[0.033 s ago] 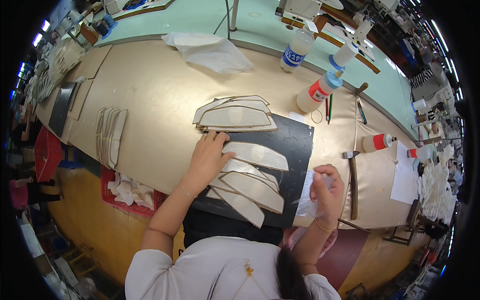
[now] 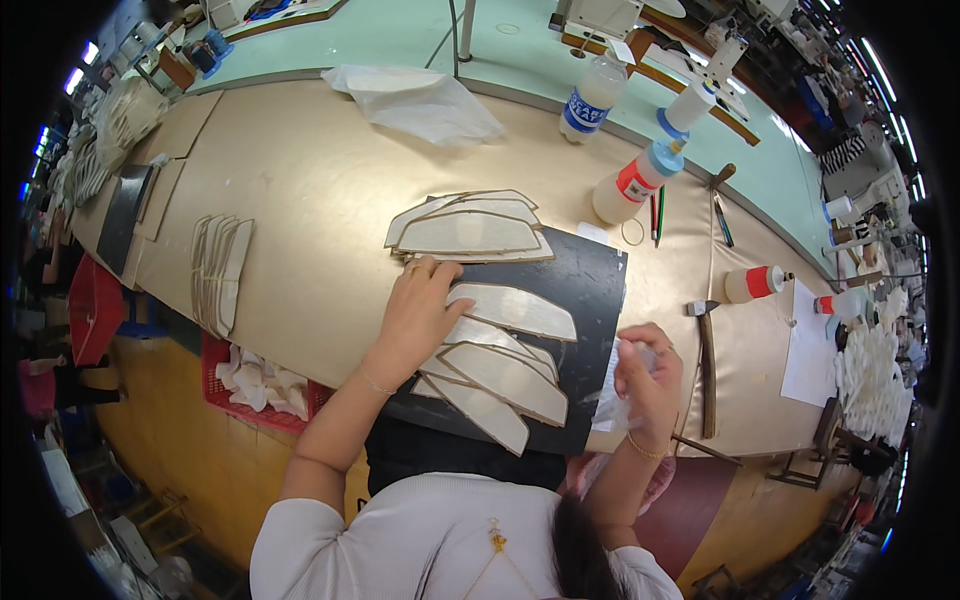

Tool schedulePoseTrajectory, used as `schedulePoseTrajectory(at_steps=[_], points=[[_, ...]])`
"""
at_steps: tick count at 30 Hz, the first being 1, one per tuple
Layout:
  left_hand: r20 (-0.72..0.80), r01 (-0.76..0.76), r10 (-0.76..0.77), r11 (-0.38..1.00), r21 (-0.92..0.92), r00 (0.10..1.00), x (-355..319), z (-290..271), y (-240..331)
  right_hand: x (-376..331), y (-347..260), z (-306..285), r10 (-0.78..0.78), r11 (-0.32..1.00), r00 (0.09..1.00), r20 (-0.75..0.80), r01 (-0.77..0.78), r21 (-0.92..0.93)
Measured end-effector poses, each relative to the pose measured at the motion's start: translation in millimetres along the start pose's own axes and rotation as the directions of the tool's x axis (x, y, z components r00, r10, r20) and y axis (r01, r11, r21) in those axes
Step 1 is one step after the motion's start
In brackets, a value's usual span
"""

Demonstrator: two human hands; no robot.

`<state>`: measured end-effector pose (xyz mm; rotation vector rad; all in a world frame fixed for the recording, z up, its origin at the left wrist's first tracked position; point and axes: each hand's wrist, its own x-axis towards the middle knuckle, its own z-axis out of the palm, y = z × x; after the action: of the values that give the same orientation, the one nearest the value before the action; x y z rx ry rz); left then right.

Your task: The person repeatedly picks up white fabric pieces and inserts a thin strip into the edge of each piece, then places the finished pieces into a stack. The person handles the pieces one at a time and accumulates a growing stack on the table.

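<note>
My left hand (image 2: 424, 308) lies on a black board (image 2: 595, 290), its fingers spread. The fingertips are at the near edge of a stack of pale curved panels (image 2: 468, 233) with brown borders. My left thumb touches the end of another such panel (image 2: 515, 310). Below it, several more of these panels (image 2: 505, 380) overlap in a fan on the board. Beyond the board's right edge, my right hand (image 2: 652, 385) is raised with bent fingers, closed on clear plastic film (image 2: 612, 405). The film partly covers a white sheet. The exact grip is blurred.
A hammer (image 2: 707, 370) lies to the right, near a small glue bottle (image 2: 752, 285). Farther back stand a larger glue bottle (image 2: 622, 192) and a drink bottle (image 2: 592, 100). A tied bundle of panels (image 2: 222, 272) lies left, above a red basket (image 2: 225, 395).
My right hand has shifted slightly left and up, with the film beside it. My left fingers have moved very slightly right. The panels keep their places.
</note>
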<state>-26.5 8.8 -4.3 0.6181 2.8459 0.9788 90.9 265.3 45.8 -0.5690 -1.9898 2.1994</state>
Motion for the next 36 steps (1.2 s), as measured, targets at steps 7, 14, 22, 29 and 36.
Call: schedulePoseTrajectory(at_steps=[7,14,22,29,36], points=[[-0.065,-0.496,0.53,0.824,0.273,0.846,62.1,28.9,4.1,95.8,40.7,27.1,-0.525,0.567,0.784,0.33,0.612,-0.551],[-0.03,-0.468,0.517,0.797,0.381,0.856,67.7,43.6,1.9,146.0,53.6,56.8,-0.414,0.469,0.801,0.432,0.595,-0.653],[-0.022,-0.445,0.487,0.814,0.373,0.873,69.3,42.4,-0.3,146.4,59.3,59.2,-0.377,0.304,0.772,0.511,0.625,-0.719],[-0.006,-0.449,0.479,0.827,0.339,0.878,69.7,39.1,-1.3,145.7,57.2,61.8,-0.43,0.285,0.745,0.509,0.647,-0.707],[-0.009,-0.448,0.476,0.835,0.319,0.88,68.5,40.2,-6.2,142.3,48.5,67.1,-0.368,0.313,0.793,0.485,0.597,-0.739]])
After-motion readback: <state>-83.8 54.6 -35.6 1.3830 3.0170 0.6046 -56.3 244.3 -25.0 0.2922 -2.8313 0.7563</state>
